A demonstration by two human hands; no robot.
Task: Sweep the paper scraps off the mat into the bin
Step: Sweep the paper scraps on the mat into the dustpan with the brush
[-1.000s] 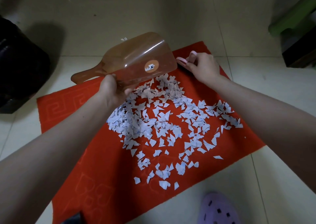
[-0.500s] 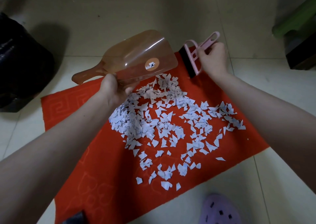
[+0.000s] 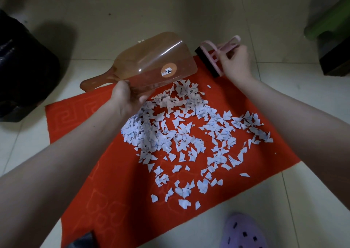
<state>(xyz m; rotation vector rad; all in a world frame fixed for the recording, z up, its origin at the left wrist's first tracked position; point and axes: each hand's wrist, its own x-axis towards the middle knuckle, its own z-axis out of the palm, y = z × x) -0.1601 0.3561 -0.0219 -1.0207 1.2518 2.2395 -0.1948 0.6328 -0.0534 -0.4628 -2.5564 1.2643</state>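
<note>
White paper scraps (image 3: 181, 140) loose all over a red mat (image 3: 113, 200), dark bin (image 3: 22, 68) near its far-left corner.

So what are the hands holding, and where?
The left hand grips the brown dustpan by its side edge; the right hand holds the pink brush by its handle.

Left edge — black bin (image 3: 22, 68) half cut off; bottom edge — purple slipper (image 3: 244, 232).

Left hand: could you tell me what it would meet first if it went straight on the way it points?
Probably the pink plastic brush in the right hand. The left hand points forward-right, and the translucent brown dustpan it holds is already near the black bristles. Heights are unclear.
</note>
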